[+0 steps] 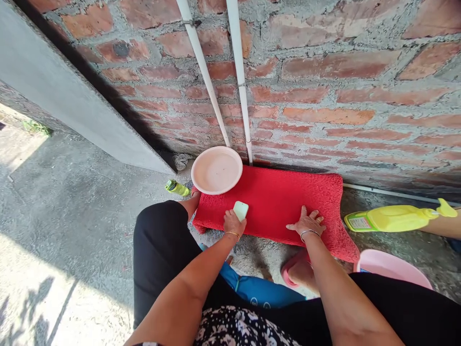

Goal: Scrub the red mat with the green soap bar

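A red, fuzzy cloth (pixel 281 202) is spread over a low, bench-like surface against the wall. My left hand (pixel 234 223) is closed around a pale green block (pixel 240 210) that looks like a bar of soap, resting on the near left part of the cloth. Flat on the cloth's right part lies my right hand (pixel 308 223), fingers spread and nothing in it. At the back left of the cloth, a pale pink basin (pixel 217 171) stands beyond my left hand; a few dark specks show inside.
A green bottle (pixel 177 188) stands left of the basin. To the right are a yellow spray bottle (pixel 392 218) and a pink tub (pixel 396 268). Two white pipes (pixel 238 72) run down the brick wall (pixel 324 67). A grey slab (pixel 79 96) leans at left. Blue fabric (pixel 259 290) lies between my legs.
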Motion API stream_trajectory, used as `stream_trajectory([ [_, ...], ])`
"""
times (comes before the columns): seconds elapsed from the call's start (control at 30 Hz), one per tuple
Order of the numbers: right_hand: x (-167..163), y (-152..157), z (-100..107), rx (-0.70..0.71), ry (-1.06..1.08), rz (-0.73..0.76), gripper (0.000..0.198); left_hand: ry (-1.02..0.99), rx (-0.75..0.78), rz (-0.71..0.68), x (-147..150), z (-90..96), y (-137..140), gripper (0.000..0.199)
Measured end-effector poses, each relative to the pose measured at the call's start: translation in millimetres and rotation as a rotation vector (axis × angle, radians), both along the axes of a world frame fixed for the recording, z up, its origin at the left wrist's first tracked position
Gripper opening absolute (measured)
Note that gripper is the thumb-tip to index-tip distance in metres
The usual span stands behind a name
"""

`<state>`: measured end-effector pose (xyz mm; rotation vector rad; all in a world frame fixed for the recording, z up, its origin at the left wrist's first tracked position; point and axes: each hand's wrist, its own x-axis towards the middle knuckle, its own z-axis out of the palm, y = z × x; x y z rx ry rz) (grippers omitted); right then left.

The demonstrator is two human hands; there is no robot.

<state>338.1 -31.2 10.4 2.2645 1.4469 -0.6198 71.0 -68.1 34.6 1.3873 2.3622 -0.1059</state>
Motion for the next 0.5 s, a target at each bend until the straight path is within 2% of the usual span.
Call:
stream_trajectory([
  [0.1,0.6,-0.6,0.0,0.010,0.022,-0.011,0.129,-0.143,-0.075,-0.266,42.1,-0.4,-21.7,0.058],
  [0.2,0.7,-1.1,0.2,0.017,0.042,-0.023,0.131,-0.244,-0.135,-0.322,55.3,1.3,-30.9,0.060],
  [0.3,0.3,-1.0,0.9,0.019,0.045,-0.020,0.132,-0.190,-0.097,-0.203,28.1,3.7,-23.2,0.060],
  [0.43,-0.4,-0.1,2.2,0.008,0.032,-0.011,0.128,0.003,-0.014,0.135,-36.2,9.0,-2.5,0.054],
  [0.5,-0.4,0.4,2.3,0.005,0.027,-0.012,0.126,0.077,-0.015,0.268,-55.3,10.5,3.0,0.053],
])
